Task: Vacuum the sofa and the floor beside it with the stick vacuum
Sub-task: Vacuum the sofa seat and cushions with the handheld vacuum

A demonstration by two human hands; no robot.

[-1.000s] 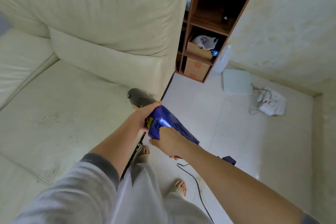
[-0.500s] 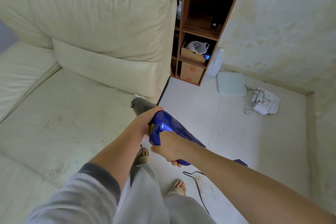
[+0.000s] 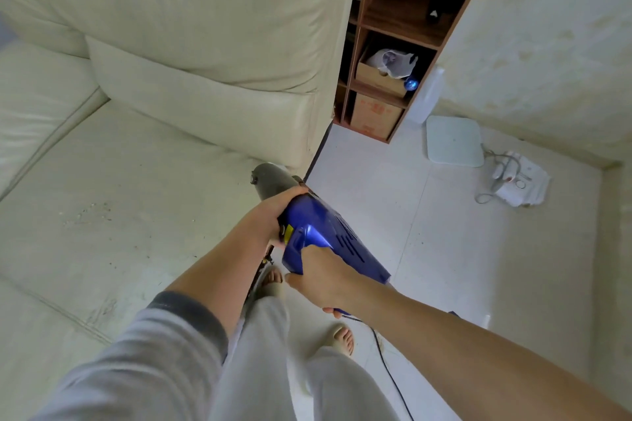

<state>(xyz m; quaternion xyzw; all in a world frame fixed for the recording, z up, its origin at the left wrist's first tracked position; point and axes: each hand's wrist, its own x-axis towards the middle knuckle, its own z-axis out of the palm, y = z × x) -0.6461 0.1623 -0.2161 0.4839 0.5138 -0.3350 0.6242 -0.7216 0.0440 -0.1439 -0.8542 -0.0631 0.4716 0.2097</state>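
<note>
A blue vacuum (image 3: pixel 328 236) with a grey dust cup at its front is held over the right edge of the cream sofa (image 3: pixel 136 181). My left hand (image 3: pixel 273 212) wraps the body where blue meets grey. My right hand (image 3: pixel 318 280) grips the handle at the back. Crumbs (image 3: pixel 85 212) lie on the seat cushion to the left. The white tiled floor (image 3: pixel 427 232) beside the sofa is on the right. The vacuum's nozzle is hidden below my hands.
A wooden shelf (image 3: pixel 393 85) with cardboard boxes stands behind the sofa's end. A white scale (image 3: pixel 455 140) and a white cloth with a cable (image 3: pixel 516 178) lie by the wall. A black cord (image 3: pixel 390 369) trails on the floor past my sandalled feet (image 3: pixel 342 338).
The vacuum and both hands stay much the same on the sofa's edge; my view shifted slightly, down then back up. Both grips are unchanged.
</note>
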